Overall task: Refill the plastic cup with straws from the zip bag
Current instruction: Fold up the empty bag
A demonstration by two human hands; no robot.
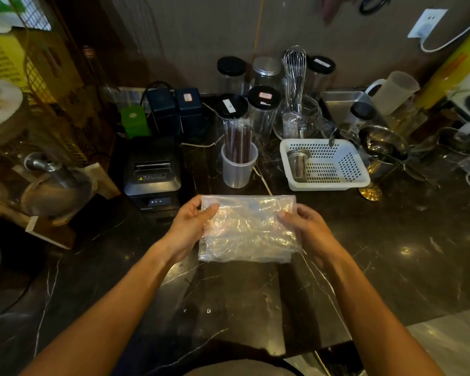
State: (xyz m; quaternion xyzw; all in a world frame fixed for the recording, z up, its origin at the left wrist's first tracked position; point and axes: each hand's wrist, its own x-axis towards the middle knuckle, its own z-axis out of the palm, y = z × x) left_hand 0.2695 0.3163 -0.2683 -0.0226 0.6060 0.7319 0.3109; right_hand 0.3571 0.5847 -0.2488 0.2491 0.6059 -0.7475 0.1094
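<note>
1. The zip bag point(248, 229) is held flat above the middle of the dark marble worktop point(391, 253), between both hands; it is clear, crinkled, and I cannot tell if any straws are inside it.
2. The left hand point(192, 227) pinches the left edge of the bag near its upper corner — the thumb lies on top of the plastic and the other fingers are curled under it.
3. The right hand point(307, 226) pinches the right edge in the same way, thumb on the upper face and fingers behind.
4. The plastic cup point(238, 168) stands upright on the worktop just behind the bag, toward the back edge. Dark straws point(238, 143) in clear wrappers stand inside it and lean a little against its rim.
5. To the left of the cup, near the left edge of the worktop, sits a black receipt printer point(152, 172) with small lit dots on its front.
6. To the right of the cup is a white perforated basket point(326, 165); a small metal strainer cup point(299, 165) stands in its left part.
7. Along the back edge, against the wall, stand several clear jars with black lids point(231, 105) and a wire whisk point(295, 74) that rises upright among them.
8. Far right at the back is a frosted pitcher point(394, 92) beside a metal tray point(345, 100) — other metal utensils lie near them.
</note>
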